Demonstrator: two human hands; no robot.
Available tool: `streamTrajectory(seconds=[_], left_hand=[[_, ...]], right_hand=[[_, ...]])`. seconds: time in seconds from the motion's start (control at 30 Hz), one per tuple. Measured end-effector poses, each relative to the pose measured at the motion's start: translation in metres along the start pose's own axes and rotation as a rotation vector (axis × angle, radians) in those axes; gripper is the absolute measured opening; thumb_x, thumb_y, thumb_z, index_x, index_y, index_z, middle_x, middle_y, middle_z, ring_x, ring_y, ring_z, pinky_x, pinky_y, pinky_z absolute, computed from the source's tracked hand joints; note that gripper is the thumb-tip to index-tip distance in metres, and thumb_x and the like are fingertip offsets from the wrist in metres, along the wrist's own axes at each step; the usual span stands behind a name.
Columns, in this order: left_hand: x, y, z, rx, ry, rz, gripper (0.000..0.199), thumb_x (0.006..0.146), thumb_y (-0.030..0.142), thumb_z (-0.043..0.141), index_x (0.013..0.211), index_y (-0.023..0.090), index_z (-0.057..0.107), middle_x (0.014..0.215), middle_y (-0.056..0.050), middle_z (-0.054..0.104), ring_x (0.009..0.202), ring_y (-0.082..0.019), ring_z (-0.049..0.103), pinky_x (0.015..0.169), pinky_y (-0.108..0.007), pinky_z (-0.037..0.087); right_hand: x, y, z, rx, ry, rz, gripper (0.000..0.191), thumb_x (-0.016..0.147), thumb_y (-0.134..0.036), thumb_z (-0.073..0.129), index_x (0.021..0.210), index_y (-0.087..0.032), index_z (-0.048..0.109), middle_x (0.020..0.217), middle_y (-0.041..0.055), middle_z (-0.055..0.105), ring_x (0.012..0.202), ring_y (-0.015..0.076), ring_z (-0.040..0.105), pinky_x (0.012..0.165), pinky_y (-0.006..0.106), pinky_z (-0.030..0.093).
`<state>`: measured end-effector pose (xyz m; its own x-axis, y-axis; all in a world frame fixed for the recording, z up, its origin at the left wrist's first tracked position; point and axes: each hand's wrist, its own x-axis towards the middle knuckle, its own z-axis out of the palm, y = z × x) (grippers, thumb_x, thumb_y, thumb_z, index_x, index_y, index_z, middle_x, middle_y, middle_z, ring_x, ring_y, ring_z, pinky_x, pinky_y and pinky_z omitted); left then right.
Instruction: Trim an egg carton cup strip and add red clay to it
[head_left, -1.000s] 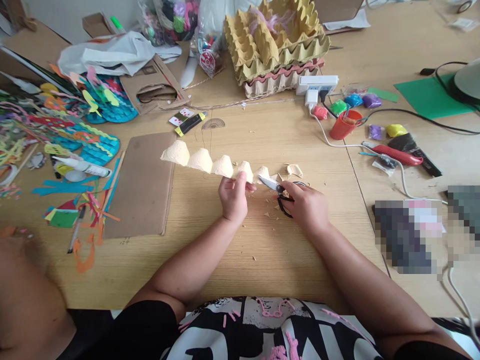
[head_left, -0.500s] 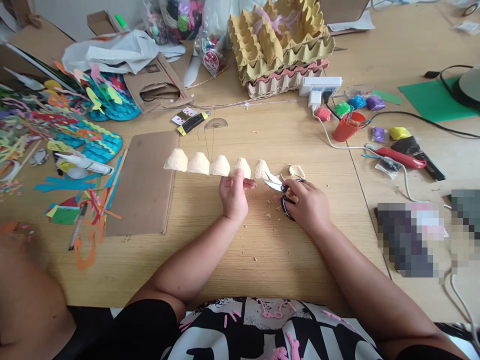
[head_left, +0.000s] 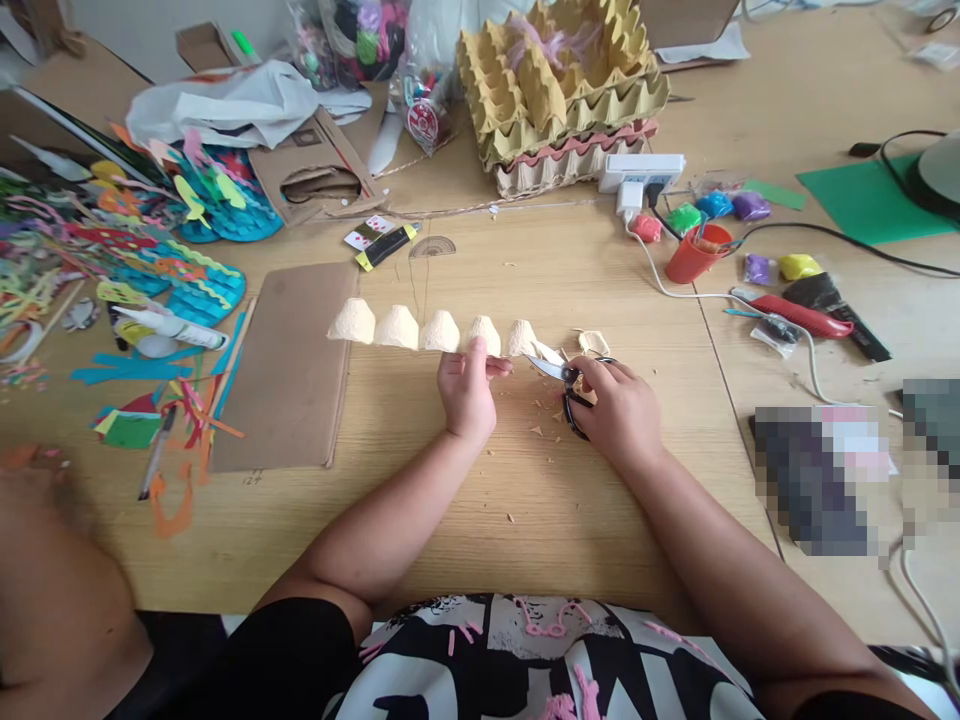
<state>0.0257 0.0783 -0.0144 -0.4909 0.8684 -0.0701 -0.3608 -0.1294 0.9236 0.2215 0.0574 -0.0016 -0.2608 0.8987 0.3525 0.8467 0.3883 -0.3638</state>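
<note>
My left hand (head_left: 469,395) pinches a pale egg carton strip (head_left: 397,328) by its lower edge, thumb in front. The strip is a row of several cups held level above the table. In my right hand (head_left: 619,410) is a pair of scissors (head_left: 576,402) with black handles. Their blades are parted at the lower right edge of the end cup (head_left: 523,338). A small cut-off carton piece (head_left: 593,343) lies just beyond my right hand. Tiny carton scraps (head_left: 550,418) are scattered on the table between my hands.
A brown cardboard sheet (head_left: 285,365) lies left of the strip. Egg trays (head_left: 570,100) are stacked at the back beside a white power strip (head_left: 643,170). An orange cup (head_left: 697,255) stands right, near cables. Another person's arm (head_left: 60,570) rests at far left.
The scissor blades have shifted slightly, with the gap between them a little narrower. My left hand and the strip stay nearly still.
</note>
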Motion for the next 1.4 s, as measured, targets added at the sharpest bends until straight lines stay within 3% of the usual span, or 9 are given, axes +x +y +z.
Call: streamTrajectory(seconds=[0.43,0.67,0.83,1.03,1.2,1.4], left_hand=[[-0.0016,0.0005,0.0009,0.031,0.001,0.023,0.042,0.082,0.059,0.081,0.086,0.021,0.062,0.065,0.002,0.068,0.058,-0.014,0.069,0.063,-0.028,0.052],[-0.0011,0.0011,0.0018,0.045,0.017,0.035,0.046,0.080,0.062,0.081,0.085,0.021,0.061,0.066,0.002,0.069,0.058,-0.014,0.069,0.063,-0.028,0.052],[-0.0012,0.0006,0.0015,0.024,0.013,0.036,0.045,0.080,0.060,0.083,0.086,0.021,0.062,0.068,0.002,0.069,0.059,-0.013,0.070,0.064,-0.028,0.053],[-0.0023,0.0005,0.0016,0.003,0.012,0.050,0.044,0.080,0.059,0.083,0.089,0.020,0.063,0.068,0.003,0.069,0.059,-0.013,0.069,0.064,-0.028,0.054],[-0.0026,0.0009,0.0015,0.048,0.013,0.047,0.046,0.080,0.062,0.081,0.087,0.021,0.061,0.069,0.002,0.069,0.061,-0.015,0.071,0.065,-0.029,0.054],[-0.0016,0.0000,0.0013,0.003,0.028,0.067,0.045,0.080,0.061,0.082,0.089,0.022,0.062,0.070,0.003,0.069,0.061,-0.014,0.071,0.068,-0.030,0.055]], right_hand=[[-0.0009,-0.0018,-0.0002,-0.016,-0.015,0.009,0.029,0.099,-0.040,0.067,0.119,-0.020,0.075,0.090,0.0085,0.080,0.084,0.0270,0.068,0.072,0.035,0.041],[0.0006,-0.0023,-0.0016,0.040,-0.003,0.182,0.027,0.097,-0.043,0.067,0.112,-0.022,0.075,0.079,0.0055,0.074,0.074,0.0243,0.065,0.064,0.032,0.037],[0.0000,-0.0034,-0.0005,0.076,-0.019,0.107,0.028,0.097,-0.043,0.068,0.114,-0.022,0.075,0.083,0.0063,0.075,0.078,0.0247,0.067,0.069,0.033,0.041],[0.0013,-0.0009,-0.0003,0.083,-0.017,0.220,0.030,0.097,-0.045,0.067,0.113,-0.021,0.075,0.078,0.0049,0.072,0.073,0.0237,0.064,0.063,0.032,0.037],[0.0016,-0.0017,-0.0006,0.113,-0.070,0.141,0.027,0.097,-0.043,0.068,0.113,-0.023,0.074,0.083,0.0057,0.074,0.076,0.0239,0.065,0.067,0.032,0.041],[0.0027,-0.0005,-0.0006,0.055,-0.058,0.183,0.024,0.097,-0.041,0.068,0.111,-0.022,0.074,0.081,0.0054,0.074,0.074,0.0238,0.064,0.065,0.032,0.038]])
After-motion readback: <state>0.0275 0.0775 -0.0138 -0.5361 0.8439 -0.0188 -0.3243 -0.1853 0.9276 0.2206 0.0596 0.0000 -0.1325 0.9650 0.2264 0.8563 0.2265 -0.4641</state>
